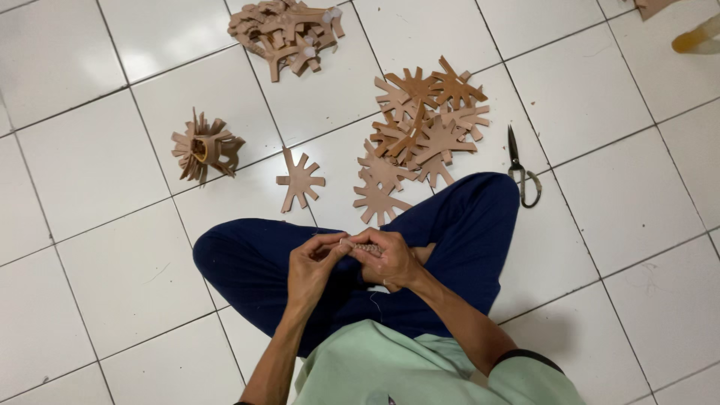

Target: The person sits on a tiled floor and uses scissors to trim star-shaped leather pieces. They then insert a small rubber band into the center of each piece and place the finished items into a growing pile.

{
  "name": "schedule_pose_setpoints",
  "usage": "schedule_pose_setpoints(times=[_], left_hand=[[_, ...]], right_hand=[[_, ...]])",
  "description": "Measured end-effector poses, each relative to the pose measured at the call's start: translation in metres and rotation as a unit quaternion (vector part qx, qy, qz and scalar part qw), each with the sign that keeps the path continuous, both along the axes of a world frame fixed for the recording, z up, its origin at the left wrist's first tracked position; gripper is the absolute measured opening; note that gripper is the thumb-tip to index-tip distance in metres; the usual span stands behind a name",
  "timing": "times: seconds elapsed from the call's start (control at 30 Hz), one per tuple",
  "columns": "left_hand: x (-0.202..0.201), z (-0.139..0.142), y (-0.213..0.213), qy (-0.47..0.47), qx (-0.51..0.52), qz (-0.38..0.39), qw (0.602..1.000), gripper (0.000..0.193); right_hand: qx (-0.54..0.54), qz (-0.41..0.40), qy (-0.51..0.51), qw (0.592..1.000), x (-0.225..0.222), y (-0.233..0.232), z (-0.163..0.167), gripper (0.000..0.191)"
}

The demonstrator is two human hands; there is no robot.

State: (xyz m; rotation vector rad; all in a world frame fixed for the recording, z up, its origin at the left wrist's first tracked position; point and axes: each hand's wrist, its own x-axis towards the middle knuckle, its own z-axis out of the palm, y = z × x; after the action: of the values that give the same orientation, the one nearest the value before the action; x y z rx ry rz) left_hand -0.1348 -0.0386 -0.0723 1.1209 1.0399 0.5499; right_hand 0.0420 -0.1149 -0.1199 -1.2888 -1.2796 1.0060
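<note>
Person seated cross-legged on white tiled floor, dark blue trousers, pale green shirt; view from head cam looking down.

Hands: both raised over lap, forearms converging, wrists bent inward, fingertips meeting at centre. Left hand curled, thumb and forefinger pinched toward the right. Right hand curled, fingers closed round a small strip of brownish material, held between both hands' fingertips. Strip mostly hidden by fingers; exact kind cannot be told. Location of strip: above the crossed legs, clear of the floor.

Count, floor items:
- Loose pile of flat brown star-shaped cut-outs, just ahead of right knee. Overlapping; approx. 10, exact no. not countable.
- 1 single star cut-out, lying flat, apart from pile, ahead of left knee.
- 1 assembled cluster of cut-outs, standing up, spokes outward, yellowish band at its middle; further to the left.
- 1 heap of assembled brown pieces at top of view, well apart from hands; no. of pieces not countable.
- 1 pair of dark scissors, blades shut, lying just beside right knee.
- 1 yellowish object at top right edge, partly cut off; kind unclear.
</note>
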Motion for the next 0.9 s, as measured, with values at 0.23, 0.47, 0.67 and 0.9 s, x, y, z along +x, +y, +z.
schedule_pose_setpoints(times=[0.23, 0.47, 0.67, 0.9], left_hand=[[-0.012, -0.007, 0.012, -0.049, 0.046, -0.061, 0.996, 0.018], [0.048, 0.012, 0.053, -0.014, 0.037, -0.179, 0.983, 0.018], [0.182, -0.022, 0.083, 0.021, 0.367, -0.22, 0.903, 0.023], [0.28, -0.07, 0.079, 0.274, 0.632, -0.438, 0.578, 0.026]], right_hand=[[-0.058, -0.006, 0.062, 0.996, -0.013, -0.01, -0.007, 0.02], [-0.013, -0.111, 0.195, 0.974, 0.027, -0.014, -0.021, 0.012], [-0.014, -0.314, 0.306, 0.898, 0.096, -0.042, -0.028, 0.007], [0.02, -0.343, 0.373, 0.862, 0.101, -0.043, -0.04, 0.006]])
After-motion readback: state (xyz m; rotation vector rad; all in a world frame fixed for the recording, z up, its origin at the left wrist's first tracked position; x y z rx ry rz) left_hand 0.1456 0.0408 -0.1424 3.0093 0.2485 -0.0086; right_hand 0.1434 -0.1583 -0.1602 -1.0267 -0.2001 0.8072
